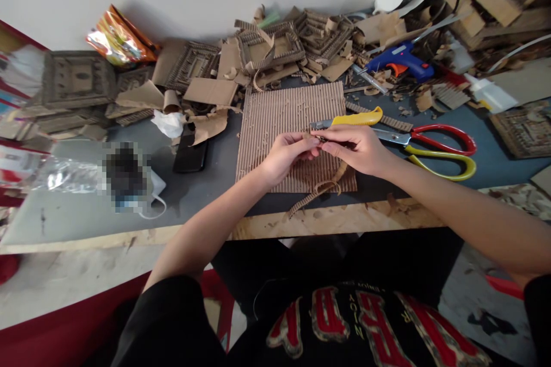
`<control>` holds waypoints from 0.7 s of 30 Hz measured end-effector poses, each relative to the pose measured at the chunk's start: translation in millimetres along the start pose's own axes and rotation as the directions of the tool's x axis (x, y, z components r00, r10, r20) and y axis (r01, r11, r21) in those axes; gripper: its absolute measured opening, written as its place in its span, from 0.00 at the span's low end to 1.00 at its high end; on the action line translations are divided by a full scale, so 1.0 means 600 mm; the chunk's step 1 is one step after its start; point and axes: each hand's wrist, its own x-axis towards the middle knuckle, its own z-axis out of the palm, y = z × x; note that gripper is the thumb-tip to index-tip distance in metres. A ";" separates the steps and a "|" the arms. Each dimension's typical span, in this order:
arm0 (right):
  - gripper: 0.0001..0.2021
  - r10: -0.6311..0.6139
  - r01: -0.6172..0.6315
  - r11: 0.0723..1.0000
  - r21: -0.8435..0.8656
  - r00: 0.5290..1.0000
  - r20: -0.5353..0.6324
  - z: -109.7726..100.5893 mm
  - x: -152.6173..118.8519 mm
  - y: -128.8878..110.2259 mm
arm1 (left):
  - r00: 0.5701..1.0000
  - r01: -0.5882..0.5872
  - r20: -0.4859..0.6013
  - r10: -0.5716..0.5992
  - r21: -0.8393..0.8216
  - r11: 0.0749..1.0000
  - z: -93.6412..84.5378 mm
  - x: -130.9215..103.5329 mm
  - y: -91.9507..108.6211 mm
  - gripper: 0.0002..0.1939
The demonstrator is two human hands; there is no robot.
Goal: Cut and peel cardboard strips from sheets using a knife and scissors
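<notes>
Over a corrugated cardboard sheet (275, 120), my left hand (287, 155) and my right hand (359, 148) meet at the fingertips. Both pinch the end of a narrow corrugated cardboard strip (321, 186); its rolled part is mostly hidden between the fingers. The rest of the strip curls down onto the sheet and toward the table's front edge. Just behind my right hand lies a yellow-handled cutter (357, 118). Scissors (404, 139) with one red and one yellow handle lie right of the sheet, partly behind my right hand.
Cardboard frames (275, 46) and scraps are heaped along the wall. A blue glue gun (400, 61) and a white bottle (493, 94) lie at the back right. A black phone (190, 152) is left of the sheet, near crumpled tissue (169, 124). Stacked cardboard pieces (77, 83) stand far left.
</notes>
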 end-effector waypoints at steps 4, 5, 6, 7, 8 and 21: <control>0.17 0.064 -0.065 0.989 0.132 0.998 0.010 -0.003 0.002 0.002 | 0.973 -0.214 -0.030 0.229 0.251 0.944 -0.004 -0.005 -0.004 0.11; 0.17 0.102 -0.103 0.978 0.184 0.995 0.016 -0.003 0.003 0.003 | 0.934 -0.318 -0.034 0.357 0.383 0.867 -0.004 -0.008 -0.004 0.10; 0.18 0.136 -0.139 0.962 0.237 0.990 0.028 -0.003 0.003 0.005 | 0.873 -0.409 -0.014 0.488 0.525 0.746 -0.004 -0.011 -0.004 0.10; 0.18 0.163 -0.169 0.943 0.286 0.986 0.047 -0.003 0.003 0.006 | 0.800 -0.471 0.033 0.599 0.654 0.592 -0.004 -0.013 -0.003 0.10; 0.18 0.181 -0.194 0.925 0.328 0.981 0.070 -0.002 0.003 0.007 | 0.726 -0.501 0.095 0.681 0.752 0.429 -0.005 -0.015 -0.002 0.10; 0.16 0.223 -0.304 0.782 0.544 0.952 0.210 0.003 0.004 0.008 | 0.483 -0.543 0.426 0.765 0.831 -0.119 -0.030 -0.015 -0.012 0.05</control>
